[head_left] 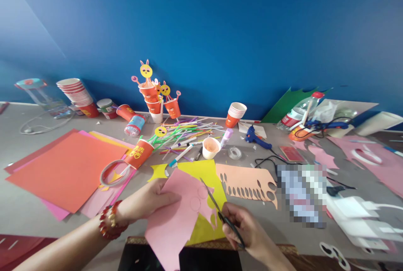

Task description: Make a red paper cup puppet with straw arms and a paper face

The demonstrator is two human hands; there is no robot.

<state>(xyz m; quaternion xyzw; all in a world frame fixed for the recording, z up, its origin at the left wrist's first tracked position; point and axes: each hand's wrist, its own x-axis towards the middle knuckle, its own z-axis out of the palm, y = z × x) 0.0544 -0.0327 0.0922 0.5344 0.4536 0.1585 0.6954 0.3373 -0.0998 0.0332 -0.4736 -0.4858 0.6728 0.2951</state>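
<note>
My left hand (154, 199) pinches the left side of a pink paper sheet (171, 225), its thumb lying on top. Two small circles are drawn near the sheet's right edge, which is cut unevenly. In my right hand (241, 225) is a pair of black-handled scissors (217, 204), fingers closed around the handles. The blades point up and to the left, beside the drawn circles; whether they touch the paper I cannot tell. Beneath the pink sheet lies yellow paper (201, 231). Peach paper (248, 181) with rows of cut-out holes lies to the right.
Stacked coloured paper (72, 166) and a tape roll (116, 173) lie left. Behind are many coloured sticks (185, 132), a white cup (211, 148) and decorated cups (153, 105). A blue glue gun (256, 139) with its cord and a white power strip (352, 220) are right.
</note>
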